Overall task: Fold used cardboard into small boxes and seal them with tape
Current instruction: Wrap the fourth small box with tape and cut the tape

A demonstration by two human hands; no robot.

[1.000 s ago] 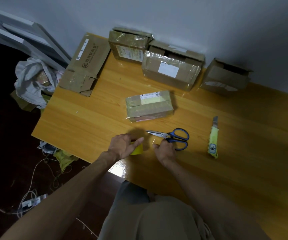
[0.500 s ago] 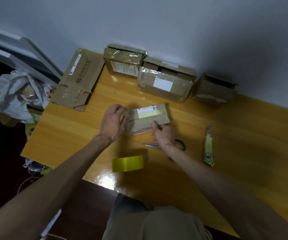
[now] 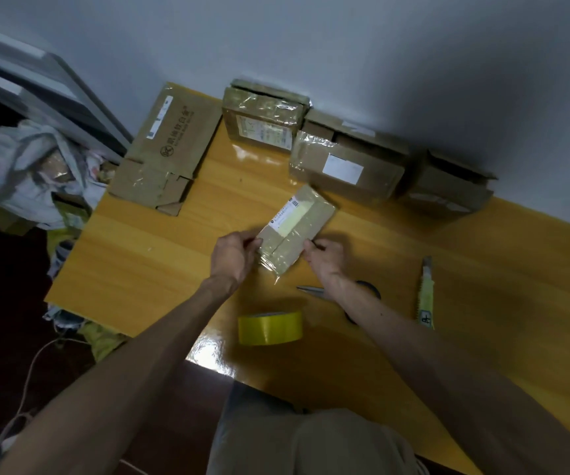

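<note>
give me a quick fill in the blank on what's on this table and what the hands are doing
1. The left hand and the right hand grip a small taped cardboard ___ between them.
2. The roll of tape standing on the table is ___ in colour.
3. The right forearm partly hides the ___.
4. The utility knife lies on the person's ___ side of the roll of tape.

Missing words: box; yellow; scissors; right.

Glossy wood table point(image 3: 160, 255); cardboard box point(image 3: 297, 228), shiny film-wrapped.
</note>
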